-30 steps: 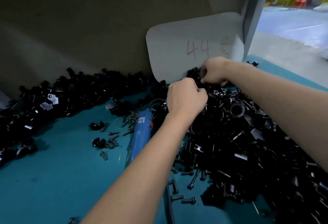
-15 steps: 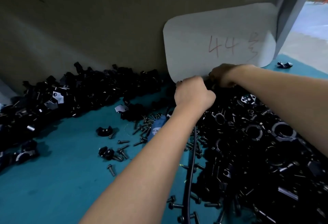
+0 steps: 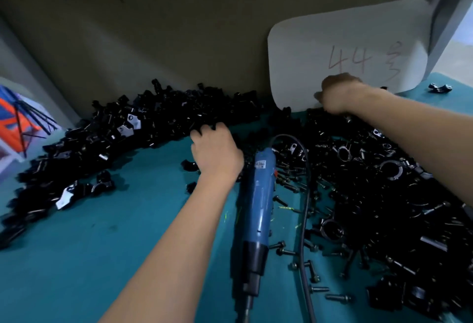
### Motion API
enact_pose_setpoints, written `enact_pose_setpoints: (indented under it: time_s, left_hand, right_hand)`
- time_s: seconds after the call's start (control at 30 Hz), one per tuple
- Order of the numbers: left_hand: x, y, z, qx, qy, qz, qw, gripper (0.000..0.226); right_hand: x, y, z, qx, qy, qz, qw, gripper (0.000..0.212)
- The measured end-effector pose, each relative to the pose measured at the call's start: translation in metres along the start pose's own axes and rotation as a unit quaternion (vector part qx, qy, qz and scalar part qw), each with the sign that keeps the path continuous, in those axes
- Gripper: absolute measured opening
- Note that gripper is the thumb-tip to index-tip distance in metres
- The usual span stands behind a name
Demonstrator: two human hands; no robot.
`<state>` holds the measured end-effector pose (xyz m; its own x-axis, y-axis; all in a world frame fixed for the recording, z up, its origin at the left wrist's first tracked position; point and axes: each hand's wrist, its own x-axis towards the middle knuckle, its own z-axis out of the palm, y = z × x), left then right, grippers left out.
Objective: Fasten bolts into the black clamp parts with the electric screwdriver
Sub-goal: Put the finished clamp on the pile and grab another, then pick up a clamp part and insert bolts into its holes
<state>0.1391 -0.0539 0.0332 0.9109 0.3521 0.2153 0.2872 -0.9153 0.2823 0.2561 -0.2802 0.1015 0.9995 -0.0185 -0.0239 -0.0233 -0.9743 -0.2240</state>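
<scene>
The left hand (image 3: 216,149) reaches out to the near end of the long heap of black clamp parts (image 3: 122,130) along the back wall, fingers curled down over the pieces at its edge; whether this grip has actually closed on one I cannot tell. The right hand (image 3: 337,96) is further back, at the top of the bigger pile of clamp parts (image 3: 384,194), right below the white card (image 3: 345,51) marked "44". Its fingers are bent into the pile and hidden, so that grip is unclear too. The blue electric screwdriver (image 3: 258,210) lies untouched on the teal worktop (image 3: 102,245) between the forearms, its black cable (image 3: 304,220) looping beside it. Loose bolts (image 3: 284,248) lie scattered near its tip.
</scene>
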Motion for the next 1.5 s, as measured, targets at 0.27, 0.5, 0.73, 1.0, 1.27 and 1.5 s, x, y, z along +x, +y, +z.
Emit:
enact_pose_setpoints:
  time_s: [0.27, 0.5, 0.73, 1.0, 1.27, 1.5]
  left_hand:
    - [-0.028, -0.039, -0.012, -0.326, 0.059, -0.064, 0.941, 0.01]
    - [-0.085, -0.053, -0.017, -0.652, -0.007, -0.178, 0.737, 0.012]
    - [-0.102, -0.066, -0.017, -0.521, 0.073, -0.145, 0.838, 0.019]
    - [-0.086, -0.068, -0.007, -0.523, 0.072, -0.161, 0.834, 0.017]
    - [-0.014, -0.039, -0.012, -0.318, 0.081, -0.035, 0.944, 0.027]
    - [0.037, -0.051, 0.011, -0.09, 0.006, 0.076, 0.993, 0.034]
  right_hand:
    - [-0.093, -0.057, 0.013, 0.485, -0.015, -0.087, 0.87, 0.024]
    - [-0.179, -0.054, 0.035, 0.604, -0.109, -0.075, 0.786, 0.014]
    - [-0.2, -0.061, 0.06, 0.482, -0.072, -0.128, 0.864, 0.045]
    - [-0.17, -0.094, 0.057, 0.335, 0.014, -0.164, 0.928, 0.024]
    - [-0.14, -0.107, 0.062, 0.337, 0.027, -0.134, 0.932, 0.036]
    - [-0.144, -0.087, 0.069, 0.479, -0.041, -0.113, 0.869, 0.031]
